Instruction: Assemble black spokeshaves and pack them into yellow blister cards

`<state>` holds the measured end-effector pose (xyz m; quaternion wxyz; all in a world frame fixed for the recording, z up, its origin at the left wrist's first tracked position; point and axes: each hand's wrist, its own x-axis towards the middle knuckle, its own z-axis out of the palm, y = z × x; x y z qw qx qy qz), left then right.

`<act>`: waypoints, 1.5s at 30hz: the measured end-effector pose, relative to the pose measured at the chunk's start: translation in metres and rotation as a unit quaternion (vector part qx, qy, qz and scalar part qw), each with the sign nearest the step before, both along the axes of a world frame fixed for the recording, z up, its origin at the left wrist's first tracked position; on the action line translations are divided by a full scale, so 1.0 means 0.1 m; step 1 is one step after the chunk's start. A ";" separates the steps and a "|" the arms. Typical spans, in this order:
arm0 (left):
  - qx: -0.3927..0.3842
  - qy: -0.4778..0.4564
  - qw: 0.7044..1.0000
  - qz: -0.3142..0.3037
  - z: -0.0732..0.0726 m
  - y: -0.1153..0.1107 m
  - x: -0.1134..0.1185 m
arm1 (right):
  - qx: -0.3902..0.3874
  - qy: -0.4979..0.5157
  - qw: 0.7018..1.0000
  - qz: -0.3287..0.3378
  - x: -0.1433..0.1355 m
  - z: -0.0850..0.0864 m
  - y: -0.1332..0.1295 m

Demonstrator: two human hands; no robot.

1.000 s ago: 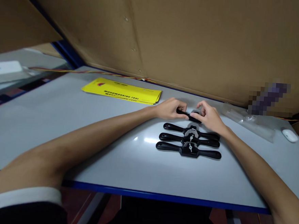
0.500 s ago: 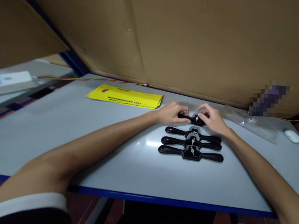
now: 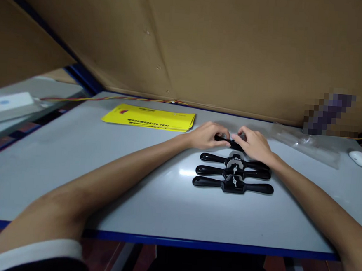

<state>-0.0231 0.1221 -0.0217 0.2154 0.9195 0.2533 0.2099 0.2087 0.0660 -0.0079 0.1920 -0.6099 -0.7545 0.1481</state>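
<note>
together, both hands [image 3: 230, 139] on black spokeshave [image 3: 229, 142]

Both hands out on the grey surface [image 3: 103, 175], blue front edge. Left hand [image 3: 206, 135] and right hand [image 3: 254, 144] each closed over one end of a black two-handled tool [image 3: 230, 142], held just above or on the surface, can't tell which. Only its middle shows between the fingers. Just in front of it, three more black tools [image 3: 233, 172] lie in a neat row, parallel, close together, silver screws at the centres. Yellow cards [image 3: 149, 117] stacked far left. Clear plastic bags [image 3: 307, 145] far right, small white object [image 3: 358, 158] beyond them. Cardboard wall [image 3: 236, 48] behind.
</note>
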 end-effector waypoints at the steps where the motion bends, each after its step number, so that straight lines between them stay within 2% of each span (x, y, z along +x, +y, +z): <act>1: -0.002 0.003 1.000 0.001 0.00 0.00 0.00 | -0.003 0.004 1.000 0.009 0.01 0.01 0.00; 6: 0.001 0.017 1.000 0.017 0.01 -0.02 0.00 | -0.014 0.034 0.995 0.093 0.11 0.05 0.01; 11: 0.016 0.012 0.999 0.025 0.01 -0.03 0.01 | 0.013 0.095 0.986 0.139 0.18 0.02 0.05; 24: 0.007 0.022 0.999 0.033 0.02 -0.03 0.01 | 0.056 0.147 0.983 0.099 0.17 -0.02 0.09; 29: 0.011 0.030 0.999 0.037 0.02 -0.03 0.00 | 0.063 0.155 0.979 0.115 0.16 -0.02 0.06; 34: 0.049 0.041 0.997 0.036 0.01 -0.01 0.02 | 0.072 0.150 0.977 0.137 0.16 0.00 0.05; 42: 0.055 0.046 0.994 0.085 0.01 -0.06 0.16 | 0.060 0.158 0.974 0.152 0.16 0.02 0.04; 45: 0.056 0.036 0.995 0.071 0.01 -0.09 0.16 | 0.060 0.160 0.973 0.154 0.16 0.02 0.05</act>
